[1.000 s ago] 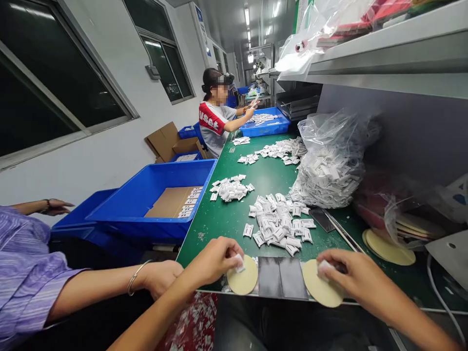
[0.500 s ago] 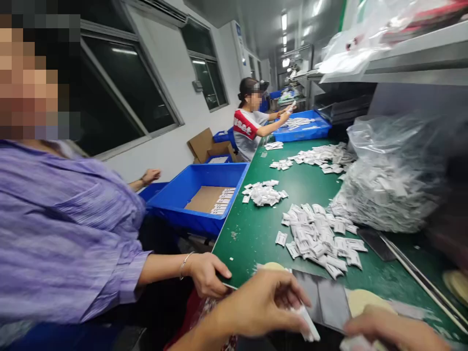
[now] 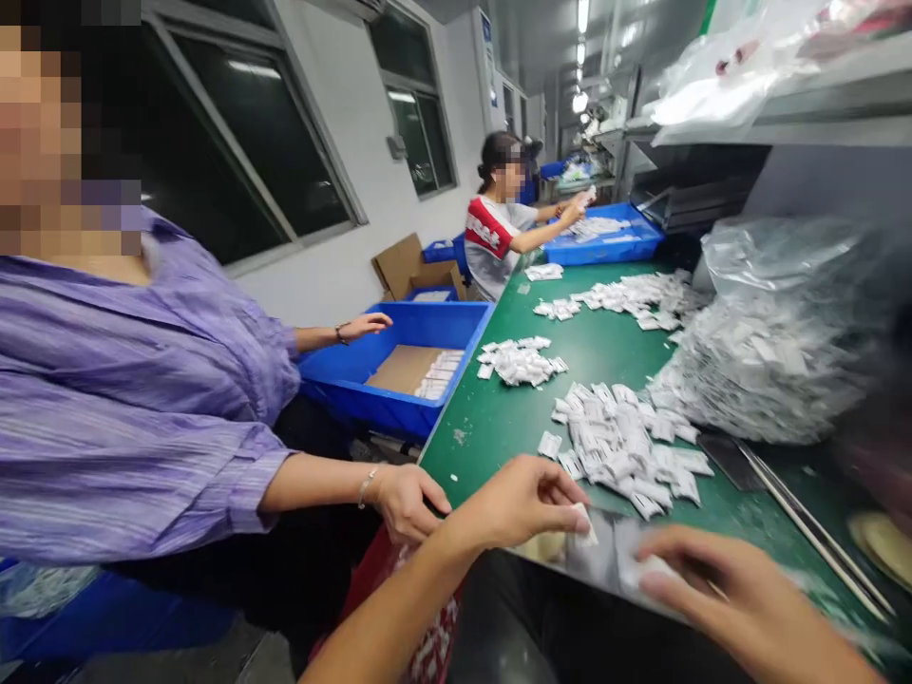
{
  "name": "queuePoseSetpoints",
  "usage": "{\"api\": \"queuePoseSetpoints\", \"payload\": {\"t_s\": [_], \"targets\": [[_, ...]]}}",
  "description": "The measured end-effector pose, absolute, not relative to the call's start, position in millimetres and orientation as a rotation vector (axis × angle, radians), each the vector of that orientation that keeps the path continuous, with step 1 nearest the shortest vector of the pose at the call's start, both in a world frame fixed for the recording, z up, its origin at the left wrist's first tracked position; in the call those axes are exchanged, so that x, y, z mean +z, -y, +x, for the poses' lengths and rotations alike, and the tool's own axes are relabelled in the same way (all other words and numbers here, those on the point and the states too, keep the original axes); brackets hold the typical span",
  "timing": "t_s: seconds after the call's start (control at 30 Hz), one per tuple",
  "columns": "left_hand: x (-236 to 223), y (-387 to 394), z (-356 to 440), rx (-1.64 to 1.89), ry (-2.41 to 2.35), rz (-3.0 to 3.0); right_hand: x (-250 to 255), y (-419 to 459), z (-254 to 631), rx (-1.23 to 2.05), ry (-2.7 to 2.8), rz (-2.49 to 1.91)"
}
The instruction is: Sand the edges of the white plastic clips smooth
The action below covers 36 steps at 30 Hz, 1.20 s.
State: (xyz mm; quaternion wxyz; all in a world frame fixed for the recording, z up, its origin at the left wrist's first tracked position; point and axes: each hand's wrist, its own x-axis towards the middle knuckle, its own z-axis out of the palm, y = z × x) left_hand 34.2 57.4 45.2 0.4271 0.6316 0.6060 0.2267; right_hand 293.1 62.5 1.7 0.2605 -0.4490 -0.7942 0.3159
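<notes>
Left hand (image 3: 523, 503) curled, its grip closed on a small white packet (image 3: 582, 524), pinched at the fingertips above the near edge of the green surface (image 3: 484, 446). Right hand (image 3: 719, 589) blurred, fingers partly spread; cannot tell whether it holds anything. Pile of white packets (image 3: 619, 446) lies just beyond both hands, clear bag of packets (image 3: 776, 332) to the right. Co-worker's hand (image 3: 406, 499) rests nearby, apart.

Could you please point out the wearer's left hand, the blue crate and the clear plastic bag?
Wearer's left hand (image 3: 520, 499), head view, back of the hand.
Blue crate (image 3: 360, 399), head view, front wall.
Clear plastic bag (image 3: 776, 252), head view, upper part.
</notes>
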Motion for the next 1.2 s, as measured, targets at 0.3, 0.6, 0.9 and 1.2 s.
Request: {"api": "queuePoseSetpoints", "payload": {"t_s": [0.3,0.6,0.9,1.2], "targets": [[50.9,-41.0,1.4,0.623,-1.621,1.586,3.6,-65.9,328.9,0.492,2.196,-1.517],[29.9,-51.1,55.1,0.602,-1.534,1.701,13.3,-58.2,272.0,0.406,2.258,-1.285],[27.4,-20.5,34.9,0.842,-1.721,1.778,5.8,-22.1,297.5,0.502,2.174,-1.314],[35.4,-78.6,38.0,0.792,-1.746,1.765,18.3,-78.9,273.0,0.46,2.041,-1.302]]}}
